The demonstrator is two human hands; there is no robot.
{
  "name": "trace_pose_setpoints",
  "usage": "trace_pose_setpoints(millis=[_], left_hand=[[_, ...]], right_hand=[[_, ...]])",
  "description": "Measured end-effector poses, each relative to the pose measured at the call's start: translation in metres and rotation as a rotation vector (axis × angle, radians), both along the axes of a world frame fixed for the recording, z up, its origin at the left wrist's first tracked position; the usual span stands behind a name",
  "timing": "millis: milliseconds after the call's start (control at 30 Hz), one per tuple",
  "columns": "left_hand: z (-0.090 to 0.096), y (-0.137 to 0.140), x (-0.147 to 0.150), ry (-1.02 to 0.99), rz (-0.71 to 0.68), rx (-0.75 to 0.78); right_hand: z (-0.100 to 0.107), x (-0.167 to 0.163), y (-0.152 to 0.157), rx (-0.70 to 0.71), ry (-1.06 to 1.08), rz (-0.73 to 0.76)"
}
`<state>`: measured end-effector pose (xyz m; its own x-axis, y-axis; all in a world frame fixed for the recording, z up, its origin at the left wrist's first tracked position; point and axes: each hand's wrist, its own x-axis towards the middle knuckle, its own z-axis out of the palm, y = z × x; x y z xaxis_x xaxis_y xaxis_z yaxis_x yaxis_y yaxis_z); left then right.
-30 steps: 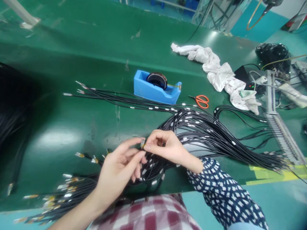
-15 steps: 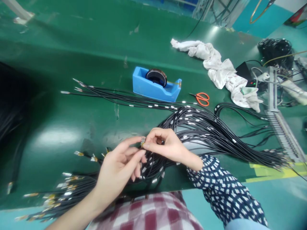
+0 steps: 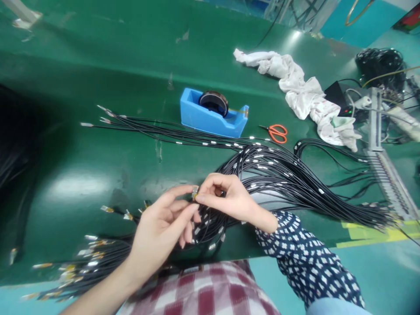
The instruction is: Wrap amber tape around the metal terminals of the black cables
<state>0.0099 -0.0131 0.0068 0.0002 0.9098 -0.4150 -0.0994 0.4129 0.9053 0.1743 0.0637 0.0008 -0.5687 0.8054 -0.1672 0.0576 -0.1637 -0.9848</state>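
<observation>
My right hand [image 3: 226, 197] pinches a black cable's small silver and amber end [image 3: 195, 191] between thumb and index finger. From the left, my left hand [image 3: 170, 214] closes about the same cable end. Its index fingertip touches the end's side, its thumb lies just below, and its other fingers are curled. Most of the held cable is hidden behind my hands. Under and beyond them spreads a large bundle of black cables [image 3: 282, 175] with white labels. More cable ends [image 3: 88, 262], tipped silver and amber, lie by my left forearm.
A blue tape dispenser [image 3: 213, 120] with a dark roll stands beyond the cables, with orange-handled scissors [image 3: 277, 133] to its right. Crumpled white cloth [image 3: 305, 94] lies farther back. A slotted metal rack [image 3: 392, 183] stands at the right. A dark blurred bundle [image 3: 15, 140] is at the left.
Both hands keep almost the same grip on the cable end. The view has shifted slightly; nothing else has visibly moved.
</observation>
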Motion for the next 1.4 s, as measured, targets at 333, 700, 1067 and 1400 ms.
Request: trace_pose_setpoints(millis=[333,700,1067,1400], left_hand=[[-0.002,0.001,0.001,0.020,0.006,0.005],[0.002,0.004,0.003,0.040,0.038,0.009],[-0.006,0.007,-0.004,-0.148,-0.063,-0.049],[-0.010,0.011,-0.007,-0.361,0.004,-0.199]], right_hand=[[0.000,-0.002,0.001,0.021,-0.034,0.004],[0.001,-0.006,-0.006,0.028,-0.071,-0.055],[0.003,-0.004,-0.004,0.057,-0.069,-0.035],[0.004,0.001,0.004,0.125,-0.041,0.047]])
